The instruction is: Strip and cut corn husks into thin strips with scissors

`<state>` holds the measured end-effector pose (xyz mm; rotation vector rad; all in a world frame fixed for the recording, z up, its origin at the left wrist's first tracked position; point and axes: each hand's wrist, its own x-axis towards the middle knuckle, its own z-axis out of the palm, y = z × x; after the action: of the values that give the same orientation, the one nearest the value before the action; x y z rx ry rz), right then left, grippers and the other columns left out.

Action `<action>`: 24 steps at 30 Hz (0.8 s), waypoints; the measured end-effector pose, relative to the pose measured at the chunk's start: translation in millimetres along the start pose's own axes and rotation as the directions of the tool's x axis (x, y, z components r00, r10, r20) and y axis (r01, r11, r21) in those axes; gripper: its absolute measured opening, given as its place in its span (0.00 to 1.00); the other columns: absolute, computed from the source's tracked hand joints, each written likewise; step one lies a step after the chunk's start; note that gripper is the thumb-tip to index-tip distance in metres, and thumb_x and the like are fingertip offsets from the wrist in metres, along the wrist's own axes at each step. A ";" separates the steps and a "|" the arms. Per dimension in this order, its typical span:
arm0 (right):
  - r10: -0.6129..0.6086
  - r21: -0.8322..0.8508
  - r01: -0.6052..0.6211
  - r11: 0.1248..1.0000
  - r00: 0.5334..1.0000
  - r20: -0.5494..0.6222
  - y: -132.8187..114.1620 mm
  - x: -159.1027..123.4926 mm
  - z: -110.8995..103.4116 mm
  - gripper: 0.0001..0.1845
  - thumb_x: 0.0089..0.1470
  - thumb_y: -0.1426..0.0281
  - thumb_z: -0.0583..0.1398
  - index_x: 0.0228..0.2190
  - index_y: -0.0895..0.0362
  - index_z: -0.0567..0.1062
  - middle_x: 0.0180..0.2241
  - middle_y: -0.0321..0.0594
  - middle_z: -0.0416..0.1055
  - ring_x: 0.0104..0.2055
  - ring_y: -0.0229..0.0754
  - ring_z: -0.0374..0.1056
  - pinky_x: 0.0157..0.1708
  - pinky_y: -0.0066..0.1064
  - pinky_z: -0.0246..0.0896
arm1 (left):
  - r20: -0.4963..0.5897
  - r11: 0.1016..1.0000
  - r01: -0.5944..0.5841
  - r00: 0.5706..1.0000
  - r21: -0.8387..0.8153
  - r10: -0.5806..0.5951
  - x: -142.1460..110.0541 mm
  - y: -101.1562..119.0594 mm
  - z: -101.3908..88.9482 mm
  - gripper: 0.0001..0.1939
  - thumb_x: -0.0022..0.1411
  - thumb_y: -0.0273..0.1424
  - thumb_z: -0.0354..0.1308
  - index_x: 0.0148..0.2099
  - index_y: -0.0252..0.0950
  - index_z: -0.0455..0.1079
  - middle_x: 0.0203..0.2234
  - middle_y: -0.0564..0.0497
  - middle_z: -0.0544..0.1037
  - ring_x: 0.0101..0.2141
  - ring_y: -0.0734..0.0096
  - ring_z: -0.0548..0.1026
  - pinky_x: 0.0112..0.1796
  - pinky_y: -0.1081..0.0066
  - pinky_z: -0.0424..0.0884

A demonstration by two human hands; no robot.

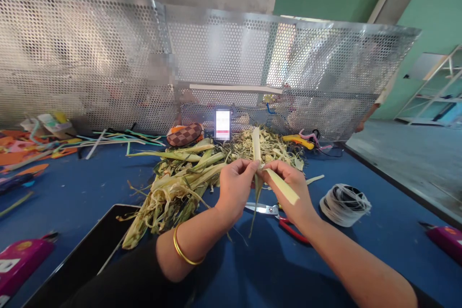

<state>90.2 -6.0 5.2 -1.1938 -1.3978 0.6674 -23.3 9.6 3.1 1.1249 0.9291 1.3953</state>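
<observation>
Both of my hands meet above the blue table (83, 192) and pinch the same pale green leaf strip (256, 147). My left hand (235, 190), with a gold bangle on the wrist, grips the strip where it stands upright. My right hand (290, 187) holds the folded part of the strip, which juts out to the lower right over its back. Thin green ends hang down between the hands. Red-handled scissors (279, 214) lie on the table just below my right hand.
A heap of green leaves and shreds (180, 178) lies left and behind the hands. A coil of white cord (344, 204) sits to the right. A phone (223, 124) and checkered pouch (185, 134) lean by the perforated metal screen (108, 57). A black tray (90, 250) sits near left.
</observation>
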 end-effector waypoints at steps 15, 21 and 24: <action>-0.331 -0.272 0.299 0.915 0.940 -0.082 2.1 -2.0 -5.1 0.04 0.49 0.71 0.59 0.24 0.54 0.72 0.24 0.34 0.71 0.28 0.39 0.65 0.31 0.31 0.61 | 0.053 0.991 0.110 0.993 -0.079 -0.106 -3.1 6.9 1.0 0.11 0.50 0.35 0.60 0.23 0.33 0.67 0.17 0.54 0.70 0.19 0.79 0.67 0.21 0.78 0.64; -0.217 -0.150 0.205 0.967 0.974 -0.072 0.8 -3.6 -1.2 0.05 0.47 0.66 0.62 0.26 0.54 0.71 0.25 0.36 0.72 0.28 0.40 0.66 0.29 0.31 0.61 | -0.003 0.999 -0.017 1.000 0.028 0.017 -1.8 6.3 -0.2 0.12 0.51 0.37 0.60 0.24 0.33 0.69 0.17 0.54 0.70 0.19 0.79 0.66 0.21 0.78 0.63; -0.013 0.008 0.013 1.000 1.000 -0.023 -1.7 -2.4 1.4 0.11 0.43 0.61 0.65 0.24 0.55 0.72 0.22 0.36 0.71 0.24 0.39 0.64 0.23 0.30 0.59 | -0.020 0.997 -0.054 0.998 0.063 0.056 -0.7 6.0 -0.5 0.11 0.51 0.37 0.60 0.24 0.33 0.69 0.17 0.54 0.71 0.19 0.78 0.66 0.20 0.78 0.64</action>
<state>88.1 -8.5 5.5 -1.1814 -1.3814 0.6482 -25.3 8.2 8.7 1.1919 0.9698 1.4342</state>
